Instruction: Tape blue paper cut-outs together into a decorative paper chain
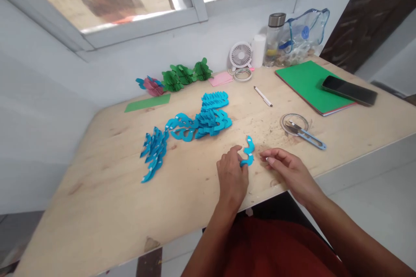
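My left hand (232, 175) rests on the table with fingers curled, gripping the lower left end of a wavy blue paper cutout (249, 149). Small white patches show on this cutout. Just right of it, my right hand (287, 169) hovers with thumb and forefinger pinched together. A tiny whitish bit shows at those fingertips, too small to name. Further left lie blue cutouts spread in overlapping rows (154, 153) with white patches, and a thicker pile of blue cutouts (211, 122). Behind the pile is another blue stack (215, 100).
Right of my hands, thread snips (307, 135) lie across a tape roll (286, 117). A pen (262, 96), green paper sheets (305, 82) and a phone (349, 90) lie beyond. Along the wall stand green paper shapes (183, 74), a small fan (241, 55) and a bottle (273, 41).
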Demonstrator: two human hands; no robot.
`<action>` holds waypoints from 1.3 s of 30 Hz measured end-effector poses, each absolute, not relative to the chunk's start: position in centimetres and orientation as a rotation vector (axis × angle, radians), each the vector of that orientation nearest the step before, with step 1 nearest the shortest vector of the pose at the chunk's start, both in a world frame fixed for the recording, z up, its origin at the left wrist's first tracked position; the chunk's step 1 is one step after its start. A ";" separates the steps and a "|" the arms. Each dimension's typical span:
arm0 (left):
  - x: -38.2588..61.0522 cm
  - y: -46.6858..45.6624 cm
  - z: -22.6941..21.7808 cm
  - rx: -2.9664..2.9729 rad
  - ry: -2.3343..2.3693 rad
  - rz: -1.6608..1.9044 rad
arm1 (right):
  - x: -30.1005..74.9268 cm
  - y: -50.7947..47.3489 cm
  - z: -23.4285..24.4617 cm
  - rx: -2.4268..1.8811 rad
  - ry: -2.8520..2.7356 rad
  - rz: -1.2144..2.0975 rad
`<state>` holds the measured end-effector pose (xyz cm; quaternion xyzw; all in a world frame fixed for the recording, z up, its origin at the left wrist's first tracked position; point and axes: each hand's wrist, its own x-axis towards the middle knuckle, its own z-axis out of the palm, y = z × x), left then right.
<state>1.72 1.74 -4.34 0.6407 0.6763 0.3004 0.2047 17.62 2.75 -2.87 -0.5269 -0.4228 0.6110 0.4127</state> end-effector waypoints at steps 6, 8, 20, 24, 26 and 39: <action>2.0 1.6 -4.8 1.451 1.702 1.139 | 17.5 2.6 -3.3 -1.351 -1.146 1.480; 2.0 1.5 -4.7 1.261 1.580 1.238 | 17.4 2.5 -3.4 -1.369 -1.261 1.392; 1.3 0.3 -2.0 0.797 1.245 1.376 | 15.7 1.9 -1.8 -1.252 -1.419 1.359; 1.0 -0.6 -1.5 0.624 1.227 1.343 | 15.1 1.5 -1.9 -1.261 -1.353 1.286; 0.8 -0.9 -1.4 0.570 1.221 1.351 | 14.8 1.3 -1.8 -1.266 -1.361 1.287; -0.6 -1.4 -1.5 0.428 1.182 1.423 | 14.5 1.1 -1.4 -1.393 -1.217 1.312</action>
